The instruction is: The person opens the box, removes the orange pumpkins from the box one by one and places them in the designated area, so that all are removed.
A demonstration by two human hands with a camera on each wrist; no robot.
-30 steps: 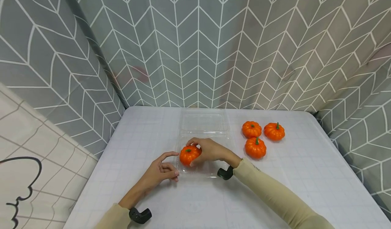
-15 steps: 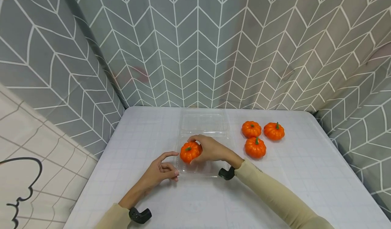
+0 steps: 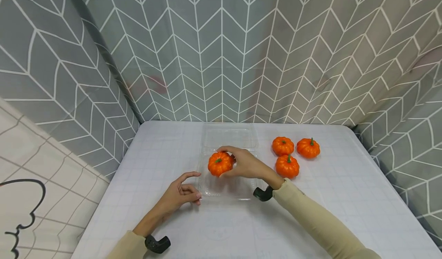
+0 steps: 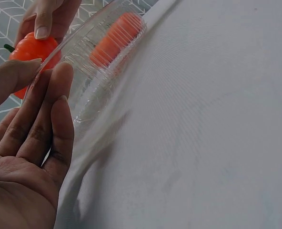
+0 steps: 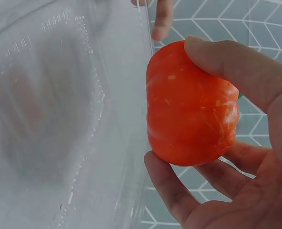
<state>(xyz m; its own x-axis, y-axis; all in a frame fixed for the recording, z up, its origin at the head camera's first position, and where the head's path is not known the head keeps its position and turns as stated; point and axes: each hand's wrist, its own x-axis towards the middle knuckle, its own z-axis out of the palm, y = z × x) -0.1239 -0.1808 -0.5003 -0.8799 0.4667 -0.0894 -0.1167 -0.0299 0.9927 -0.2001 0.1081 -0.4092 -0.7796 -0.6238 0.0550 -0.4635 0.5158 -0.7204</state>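
A small orange pumpkin (image 3: 221,164) with a green stem is held over the clear plastic clamshell box (image 3: 229,193) in the middle of the table. My right hand (image 3: 246,165) grips it from the right, thumb on one side and fingers round the other. In the right wrist view the pumpkin (image 5: 193,109) stands out past the box's rim. My left hand (image 3: 181,192) rests at the box's left edge, index finger and thumb spread apart. The left wrist view has that thumb and fingers (image 4: 62,86) right at the clear rim. Behind the right fingers, part of the pumpkin is hidden.
Three more orange pumpkins (image 3: 287,167) sit close together on the white table (image 3: 328,197), right of the box. The box's lid (image 3: 229,136) lies folded back toward the rear. Patterned grey curtains (image 3: 224,59) stand behind and at both sides.
The right hand has moved the pumpkin up and slightly back and right, from low in the box to above it. The left hand keeps its place at the box edge.
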